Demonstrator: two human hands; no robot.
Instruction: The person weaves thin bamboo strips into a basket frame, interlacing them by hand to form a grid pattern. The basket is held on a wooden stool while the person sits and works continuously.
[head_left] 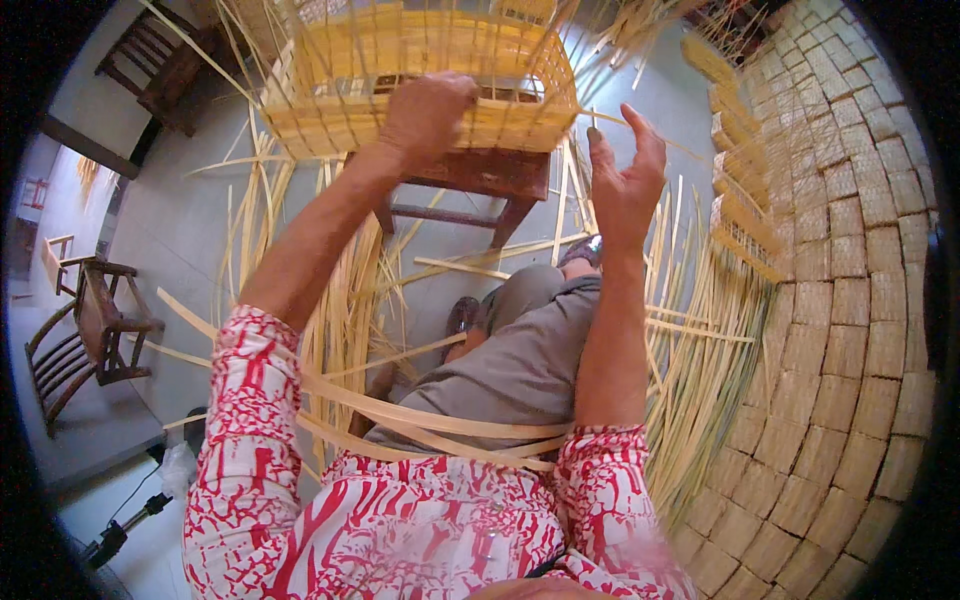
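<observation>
A partly woven yellow bamboo basket (330, 125) rests on a brown wooden stool (490, 175) in front of me. Loose uprights stick out from its sides. My left hand (428, 118) is closed at the basket's near wall, its fingertips hidden and slightly blurred. To the right of the basket, my right hand (630, 180) is raised with thumb and index finger apart. A thin bamboo strip (602, 113) runs from the basket's right corner past these fingers, which are not closed on it. Several long, pale strips (430, 420) lie across my lap.
Bundles of loose strips (335, 300) cover the floor left of my legs, and greener ones (700, 390) lie on the right. Stacked woven baskets (830, 330) form a wall at the right. Wooden chairs (105, 310) stand at the left, with a black stand (125, 530) below them.
</observation>
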